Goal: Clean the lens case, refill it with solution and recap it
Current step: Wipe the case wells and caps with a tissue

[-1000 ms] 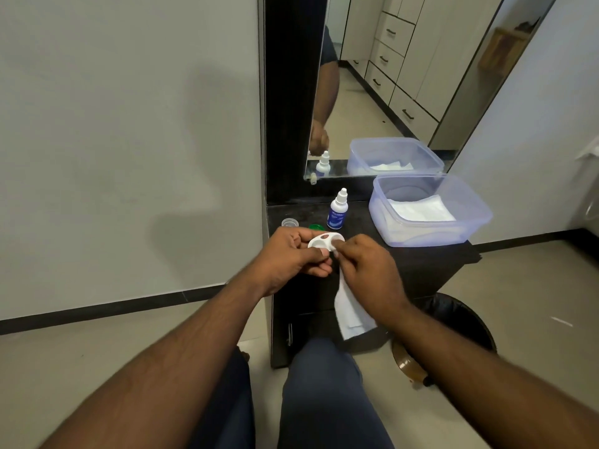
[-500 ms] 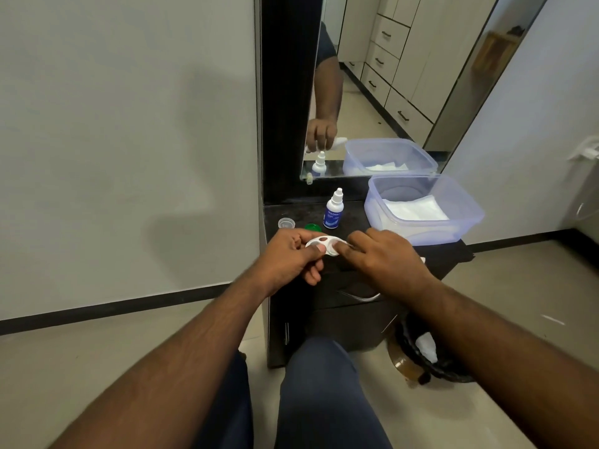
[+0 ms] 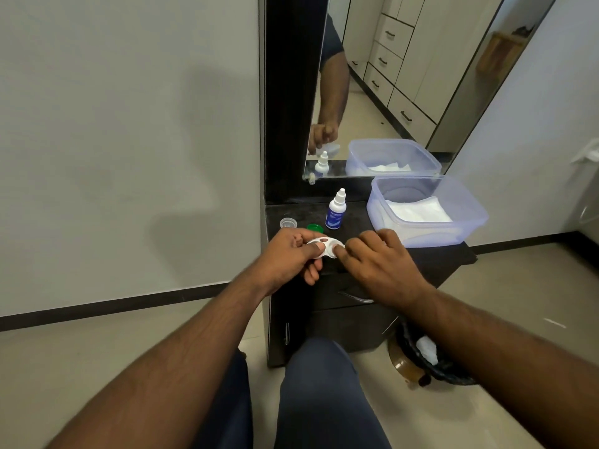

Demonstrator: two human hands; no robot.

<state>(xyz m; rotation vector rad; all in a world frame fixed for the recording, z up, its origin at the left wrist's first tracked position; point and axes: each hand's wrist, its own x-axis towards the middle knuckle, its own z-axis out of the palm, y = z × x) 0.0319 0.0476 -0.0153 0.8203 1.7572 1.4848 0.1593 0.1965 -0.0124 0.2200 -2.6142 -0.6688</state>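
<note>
Up close, the left hand [image 3: 288,254] pinches the white plastic two-well lens case [image 3: 325,247] by its left well, thumb on top and fingers curled beneath, holding it just above the front edge of the dark cabinet top [image 3: 431,257]. Both wells face up and stand uncapped. The right hand [image 3: 379,259] has a fingertip pressed against the case's right well, its other fingers loosely bent and grasping nothing.

Just behind the left hand, a green screw cap [image 3: 314,227] lies on the cabinet top, and a clear screw cap [image 3: 288,222] sits beside it, nearer the left edge. A small white dropper bottle with a blue label [image 3: 336,210] stands upright behind the case, its nozzle cap on. Right of the bottle sits a translucent bluish plastic tub [image 3: 466,218] with folded white tissues [image 3: 418,211] inside. A wall mirror [image 3: 405,76] rises behind these things. On the floor below the right forearm stands a dark waste bin [image 3: 434,367] with a crumpled white tissue [image 3: 426,348] in it.
</note>
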